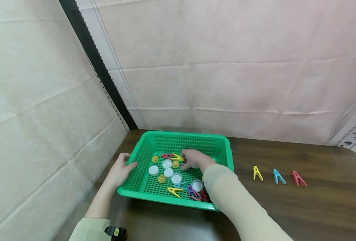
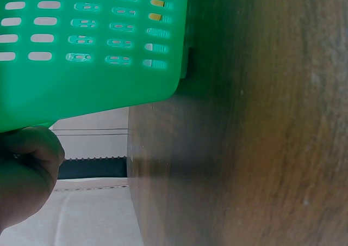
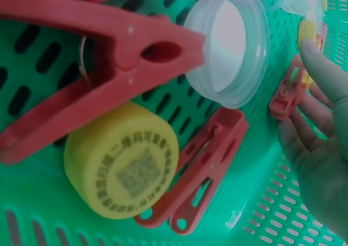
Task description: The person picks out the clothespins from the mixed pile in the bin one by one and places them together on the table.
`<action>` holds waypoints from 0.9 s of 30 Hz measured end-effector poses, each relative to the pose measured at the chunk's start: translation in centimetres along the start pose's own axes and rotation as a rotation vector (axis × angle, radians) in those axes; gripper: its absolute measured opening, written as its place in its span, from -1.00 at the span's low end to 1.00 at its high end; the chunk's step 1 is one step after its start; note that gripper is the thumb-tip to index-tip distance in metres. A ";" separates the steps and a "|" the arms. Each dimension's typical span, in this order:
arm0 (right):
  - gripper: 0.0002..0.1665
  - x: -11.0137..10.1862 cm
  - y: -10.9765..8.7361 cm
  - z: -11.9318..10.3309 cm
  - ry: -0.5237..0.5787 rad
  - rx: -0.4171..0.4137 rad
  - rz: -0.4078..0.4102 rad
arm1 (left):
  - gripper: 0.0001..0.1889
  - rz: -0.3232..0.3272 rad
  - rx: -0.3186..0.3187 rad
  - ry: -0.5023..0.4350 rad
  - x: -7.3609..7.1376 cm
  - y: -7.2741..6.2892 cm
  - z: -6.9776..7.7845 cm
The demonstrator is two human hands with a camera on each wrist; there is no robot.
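A green plastic basket (image 1: pixel 142 195) stands on the table, and my left hand (image 1: pixel 119 171) grips its left rim. Inside it, near the back, my right hand (image 1: pixel 193 158) has thumb and fingers about a red clothespin (image 3: pixel 287 88). A yellow clothespin (image 1: pixel 177 158) lies right by those fingertips, with another pink-red clothespin (image 1: pixel 167 156) beside it. White-lined clear lids (image 1: pixel 153 170) and yellow bottle caps (image 1: pixel 161 179) are scattered over the basket floor. Towards the front right lie a purple clothespin (image 1: pixel 191 191), a blue one and several others, partly hidden by my right sleeve.
On the brown wooden table (image 1: pixel 325 207), right of the basket, a yellow clothespin (image 1: pixel 257 173), a blue clothespin (image 1: pixel 278 176) and a pink-red clothespin (image 1: pixel 298 179) lie spaced in a row. Pale cloth (image 1: pixel 226 87) hangs behind the table and along its left side.
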State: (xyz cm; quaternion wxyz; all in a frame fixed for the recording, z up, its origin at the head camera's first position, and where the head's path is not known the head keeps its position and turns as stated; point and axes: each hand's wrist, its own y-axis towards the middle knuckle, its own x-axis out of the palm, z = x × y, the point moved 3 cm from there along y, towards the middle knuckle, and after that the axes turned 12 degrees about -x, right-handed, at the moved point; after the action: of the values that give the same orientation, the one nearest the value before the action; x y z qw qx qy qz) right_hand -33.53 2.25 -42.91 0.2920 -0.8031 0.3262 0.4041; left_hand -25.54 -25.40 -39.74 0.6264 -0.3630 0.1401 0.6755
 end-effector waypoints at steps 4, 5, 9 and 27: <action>-0.54 0.3 0.2 0.1 -0.014 -0.013 0.016 | -0.48 0.000 -0.004 -0.007 0.1 0.0 0.1; -0.55 0.3 0.3 0.1 -0.021 -0.018 0.017 | -0.48 0.001 -0.004 -0.007 0.1 0.1 0.1; -0.56 0.4 0.6 -0.1 -0.020 -0.030 0.019 | -0.48 0.005 -0.007 -0.004 0.1 0.1 0.0; -0.68 0.5 1.1 -0.5 -0.053 -0.055 0.024 | -0.47 0.016 0.007 0.025 0.0 0.0 -0.1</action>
State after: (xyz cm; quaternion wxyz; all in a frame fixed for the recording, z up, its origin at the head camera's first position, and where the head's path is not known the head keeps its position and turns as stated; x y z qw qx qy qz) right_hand -33.91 1.03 -43.32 0.2736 -0.7959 0.3167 0.4374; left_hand -25.54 -25.44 -39.80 0.6206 -0.3679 0.1533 0.6753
